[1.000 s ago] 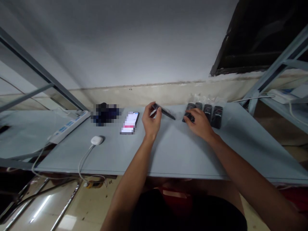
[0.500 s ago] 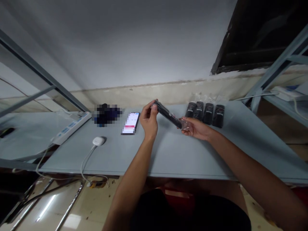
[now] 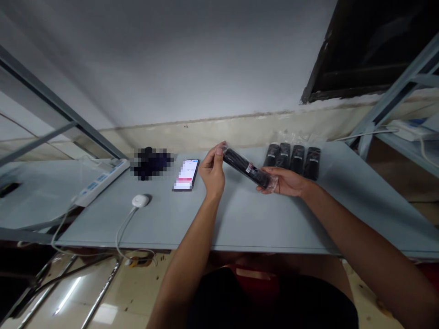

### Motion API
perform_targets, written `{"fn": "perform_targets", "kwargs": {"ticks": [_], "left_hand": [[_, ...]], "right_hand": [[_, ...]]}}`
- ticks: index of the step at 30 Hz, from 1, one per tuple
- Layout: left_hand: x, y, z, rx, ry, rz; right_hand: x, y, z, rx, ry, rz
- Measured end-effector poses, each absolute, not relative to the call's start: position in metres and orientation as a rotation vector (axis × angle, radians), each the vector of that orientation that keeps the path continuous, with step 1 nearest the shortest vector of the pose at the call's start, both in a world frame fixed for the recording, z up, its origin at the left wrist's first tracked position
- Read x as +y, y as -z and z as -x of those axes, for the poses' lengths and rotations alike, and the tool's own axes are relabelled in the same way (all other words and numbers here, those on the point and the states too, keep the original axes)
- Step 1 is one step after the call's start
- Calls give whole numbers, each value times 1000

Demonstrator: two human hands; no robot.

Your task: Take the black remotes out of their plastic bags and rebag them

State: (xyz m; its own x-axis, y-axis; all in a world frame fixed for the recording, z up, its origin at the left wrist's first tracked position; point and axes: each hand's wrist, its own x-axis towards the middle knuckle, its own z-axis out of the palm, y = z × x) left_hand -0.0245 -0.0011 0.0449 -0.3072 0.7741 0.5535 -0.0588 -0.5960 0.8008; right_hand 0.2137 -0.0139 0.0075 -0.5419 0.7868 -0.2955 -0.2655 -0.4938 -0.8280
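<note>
A long black pack (image 3: 240, 164) in clear plastic wrap, with a small pink-and-white label on its upper side, is held slanting above the table. My left hand (image 3: 213, 171) pinches its upper left end between thumb and fingers. At the lower right end, my right hand (image 3: 283, 181) grips the pack by its loose, crinkled wrap. What is inside the wrap cannot be made out. Several similar black wrapped packs (image 3: 297, 159) lie side by side just behind my right hand, each with a small pale label.
On the blue-grey table (image 3: 254, 224) a phone (image 3: 187, 175) with a lit screen lies left of my hands. Beyond it are a blurred dark object (image 3: 151, 163), a white corded puck (image 3: 140, 200) and a power strip (image 3: 102, 183). A wall runs along the back.
The held pack has been turned so that its broad labelled face shows, where its narrow edge showed before. Both hands have kept their hold at the two ends.
</note>
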Motion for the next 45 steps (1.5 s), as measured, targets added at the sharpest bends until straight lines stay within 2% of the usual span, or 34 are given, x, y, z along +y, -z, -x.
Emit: {"fn": "perform_targets", "kwargs": {"ticks": [9, 14, 28, 36, 38, 41, 45], "left_hand": [[7, -35, 28, 844, -1917, -1261], [13, -30, 32, 930, -1998, -1238], [21, -15, 34, 1028, -1898, -1321], [7, -30, 38, 1502, -1937, -1698], [-1, -38, 36, 1449, -1818, -2026], [-8, -43, 27, 1136, -1343, -2560], [-9, -34, 16, 983, -804, -2801]], "right_hand": [[-13, -5, -221, -1182, -2104, 908], [-10, -6, -227, -1223, -2015, 949], [-8, -8, -232, -1298, -1856, 1013], [-2, -3, -232, -1324, -1693, 1032], [-2, -4, -233, -1366, -1650, 1045], [-3, -7, -234, -1462, -1617, 1070], [-5, -8, -238, -1568, -1637, 1062]]}}
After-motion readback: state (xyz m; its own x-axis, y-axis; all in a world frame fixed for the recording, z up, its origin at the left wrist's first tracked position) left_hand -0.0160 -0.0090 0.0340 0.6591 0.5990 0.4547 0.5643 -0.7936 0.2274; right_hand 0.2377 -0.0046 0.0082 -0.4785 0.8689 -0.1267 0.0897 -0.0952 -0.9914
